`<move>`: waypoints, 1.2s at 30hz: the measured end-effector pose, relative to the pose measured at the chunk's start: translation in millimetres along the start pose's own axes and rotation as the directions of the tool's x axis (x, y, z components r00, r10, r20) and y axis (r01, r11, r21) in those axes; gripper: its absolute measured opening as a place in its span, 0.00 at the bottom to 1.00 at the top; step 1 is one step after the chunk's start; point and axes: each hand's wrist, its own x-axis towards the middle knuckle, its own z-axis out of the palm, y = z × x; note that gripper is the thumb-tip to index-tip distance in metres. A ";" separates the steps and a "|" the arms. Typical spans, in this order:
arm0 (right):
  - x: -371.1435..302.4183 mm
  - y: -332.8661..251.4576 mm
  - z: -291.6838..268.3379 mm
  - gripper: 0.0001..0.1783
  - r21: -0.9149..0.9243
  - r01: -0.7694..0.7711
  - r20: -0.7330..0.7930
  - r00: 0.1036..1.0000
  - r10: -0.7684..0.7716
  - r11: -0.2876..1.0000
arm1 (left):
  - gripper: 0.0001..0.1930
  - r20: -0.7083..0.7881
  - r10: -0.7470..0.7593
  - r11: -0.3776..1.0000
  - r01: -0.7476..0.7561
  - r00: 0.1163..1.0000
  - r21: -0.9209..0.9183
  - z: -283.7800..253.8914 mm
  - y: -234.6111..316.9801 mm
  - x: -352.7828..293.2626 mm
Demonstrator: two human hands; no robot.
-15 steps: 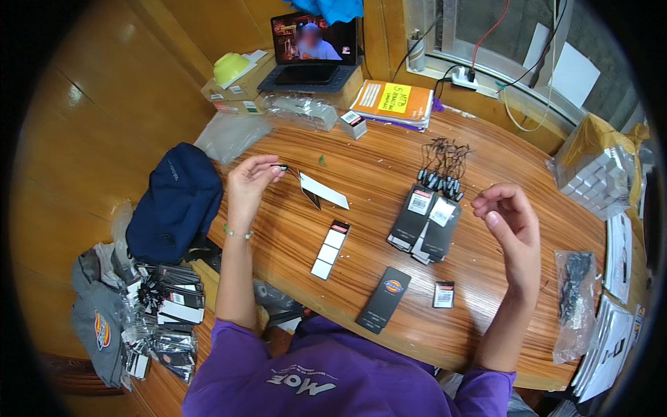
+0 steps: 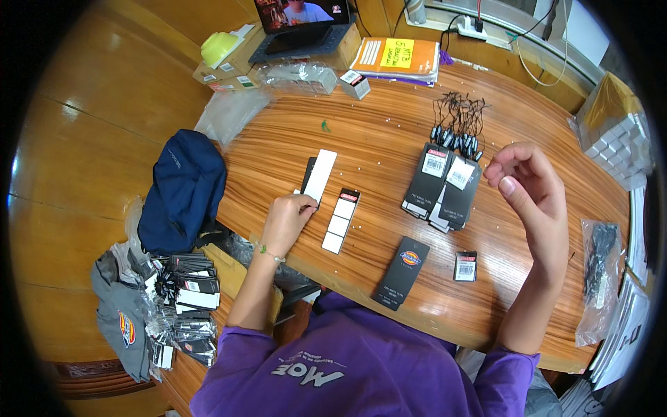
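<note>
My left hand [image 2: 286, 224] is closed at the lower end of a hang tag, its fingertips pinching the edge. The tag has a long white strip [image 2: 322, 177] over a black card [image 2: 306, 175]. Beside it lies a black sheet with white label stickers [image 2: 340, 221]. My right hand [image 2: 531, 191] hovers over the table's right side, fingers loosely curled and apart from the thumb, nothing visible in it. Just left of that hand rests a pile of dark hang tags [image 2: 434, 191] with black strings [image 2: 462, 115] spread above. Nearer me are a dark tag stack [image 2: 403, 271] and a small barcode card [image 2: 465, 266].
Along the back stand a screen [image 2: 299, 12], an orange notebook [image 2: 379, 55], a small block of cards [image 2: 355, 85] and a plastic-wrapped pack [image 2: 306, 76]. A navy bag [image 2: 182, 191] and bundled tags [image 2: 194, 292] lie left. Plastic-bagged black items [image 2: 599, 278] lie right.
My left hand has come down and nearer me with the hang tag, which has turned to lie lengthwise away from me. My right hand keeps its curled pose. The whole view has shifted.
</note>
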 end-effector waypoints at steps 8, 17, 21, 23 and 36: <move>-0.4 0.8 1.6 0.11 -0.032 0.015 -0.016 1.000 -0.016 0.999 | 0.05 0.072 0.028 1.000 -0.028 0.997 -0.006 2.1 11.4 2.1; 0.3 4.7 3.5 0.11 -0.092 0.050 -0.015 0.999 -0.051 0.995 | 0.04 0.094 0.082 0.995 -0.088 0.992 0.051 9.3 13.4 0.4; 0.4 4.5 4.6 0.10 -0.110 0.062 -0.002 0.998 -0.063 0.992 | 0.04 0.103 0.070 0.996 -0.074 0.992 0.043 10.7 13.0 -0.7; -0.2 3.2 6.4 0.10 -0.088 0.061 -0.008 0.998 -0.062 0.994 | 0.04 0.101 0.071 0.996 -0.075 0.992 0.041 11.5 11.2 0.0; 11.0 34.6 71.7 0.18 -0.294 0.247 0.338 0.931 -0.141 0.923 | 0.06 0.069 0.063 0.902 -0.028 0.996 -0.431 -76.6 95.1 25.4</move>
